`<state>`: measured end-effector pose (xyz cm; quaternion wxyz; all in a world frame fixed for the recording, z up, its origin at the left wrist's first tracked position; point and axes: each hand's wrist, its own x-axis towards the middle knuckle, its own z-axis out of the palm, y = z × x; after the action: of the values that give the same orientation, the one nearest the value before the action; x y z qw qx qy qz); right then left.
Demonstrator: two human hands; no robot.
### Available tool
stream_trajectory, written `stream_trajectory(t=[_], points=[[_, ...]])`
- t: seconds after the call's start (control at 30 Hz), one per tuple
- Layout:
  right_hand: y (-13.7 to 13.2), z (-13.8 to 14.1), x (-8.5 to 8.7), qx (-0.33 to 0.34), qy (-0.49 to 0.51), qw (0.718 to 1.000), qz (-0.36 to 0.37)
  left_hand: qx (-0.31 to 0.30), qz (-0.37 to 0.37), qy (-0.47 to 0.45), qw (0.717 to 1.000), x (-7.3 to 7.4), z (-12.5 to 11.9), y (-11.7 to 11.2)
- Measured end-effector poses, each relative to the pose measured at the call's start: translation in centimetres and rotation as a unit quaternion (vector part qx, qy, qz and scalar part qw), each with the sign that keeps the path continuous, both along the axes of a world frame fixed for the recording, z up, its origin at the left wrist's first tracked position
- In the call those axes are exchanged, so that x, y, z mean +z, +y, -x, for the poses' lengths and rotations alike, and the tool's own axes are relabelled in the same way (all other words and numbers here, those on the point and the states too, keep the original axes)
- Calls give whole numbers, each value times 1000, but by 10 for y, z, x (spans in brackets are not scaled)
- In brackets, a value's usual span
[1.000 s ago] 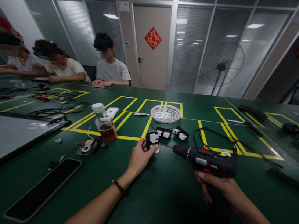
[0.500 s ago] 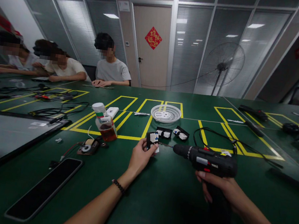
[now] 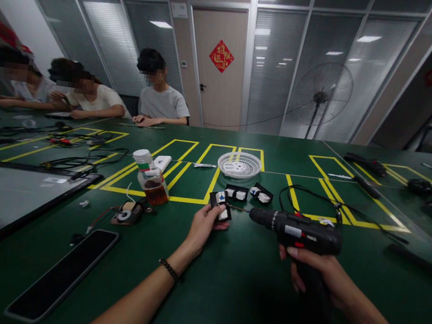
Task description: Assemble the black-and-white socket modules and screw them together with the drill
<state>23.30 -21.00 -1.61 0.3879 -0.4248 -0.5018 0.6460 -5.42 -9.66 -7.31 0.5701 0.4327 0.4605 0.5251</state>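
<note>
By the closed fingers of the left hand, a small black-and-white block is gripped on the near side of the white basket. The drill is held in front of the basket and to its right, its handle wrapped by the fingers of the right hand; whether the trigger is pressed cannot be told. The bit is pointed at the block's edge, though whether the two are touching cannot be made out. The step in hand is judged to be the working of block and bit together; by the next move, a firm hold and a well-aligned bit would seem to be required. A second block and a third block are laid on the counter just in front of the basket. To its left, a bottle is seen.
</note>
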Motion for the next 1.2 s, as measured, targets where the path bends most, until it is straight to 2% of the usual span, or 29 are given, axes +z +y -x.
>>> stream_trajectory(t=[0.17, 0.5, 0.7, 1.0, 1.2], points=[[2, -1, -1, -7, 9, 1000, 3, 19, 17, -12, 1000, 3, 3, 1], [-2, 2, 1, 23, 20, 999, 12, 26, -68, 93, 993, 1, -1, -3], [-2, 4, 2, 20, 7, 1000, 14, 30, -73, 99, 992, 6, -4, -5], [-2, 3, 5, 23, 0, 1000, 15, 35, -71, 107, 991, 3, -5, -6], [-3, 2, 4, 27, -11, 1000, 12, 59, -84, 118, 988, 9, -5, -9]])
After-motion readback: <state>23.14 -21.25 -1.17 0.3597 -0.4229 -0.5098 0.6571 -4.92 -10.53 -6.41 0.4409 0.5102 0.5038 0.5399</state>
